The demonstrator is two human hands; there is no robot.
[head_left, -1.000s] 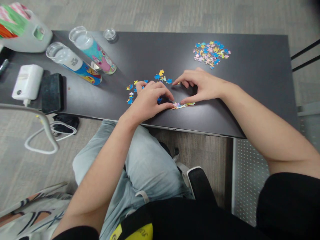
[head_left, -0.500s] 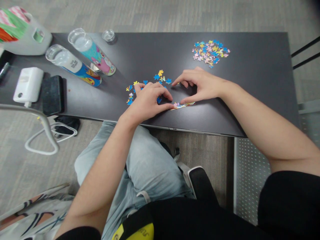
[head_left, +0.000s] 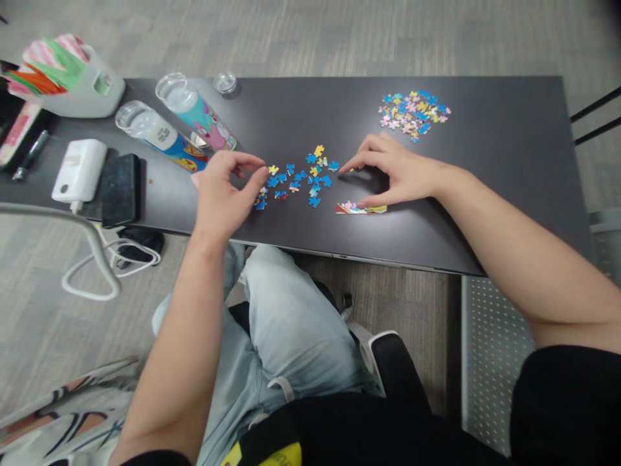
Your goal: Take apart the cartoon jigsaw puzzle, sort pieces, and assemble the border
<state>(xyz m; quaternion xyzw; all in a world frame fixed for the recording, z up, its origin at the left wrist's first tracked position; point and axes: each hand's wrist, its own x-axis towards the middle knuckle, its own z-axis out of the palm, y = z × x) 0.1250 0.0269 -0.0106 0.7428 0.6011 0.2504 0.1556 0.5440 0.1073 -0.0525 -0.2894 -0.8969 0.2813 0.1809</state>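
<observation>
On the dark table, my left hand (head_left: 226, 191) is at the left edge of a spread of loose jigsaw pieces (head_left: 314, 181), thumb and index fingertips pinched together. Whether a piece sits between them I cannot make out. A yellow jigsaw piece (head_left: 273, 169) lies just past those fingertips. My right hand (head_left: 395, 169) is open, thumb and index finger wide apart. Its thumb touches the upper edge of a narrow strip of joined pieces (head_left: 347, 209), while the index fingertip points down beside the loose pieces. Part of the strip is hidden under the thumb.
A heap of pieces (head_left: 414, 113) lies at the back right. Two clear-topped printed cylinders (head_left: 162, 137) and a round clear lid (head_left: 225, 83) are at the left. Beyond them are a black phone-like slab (head_left: 121, 189), a white adapter (head_left: 80, 169) and a white bin (head_left: 94, 90).
My left hand has moved left, away from the strip, uncovering several loose pieces. My right hand keeps its place by the strip. The whole view has shifted slightly.
</observation>
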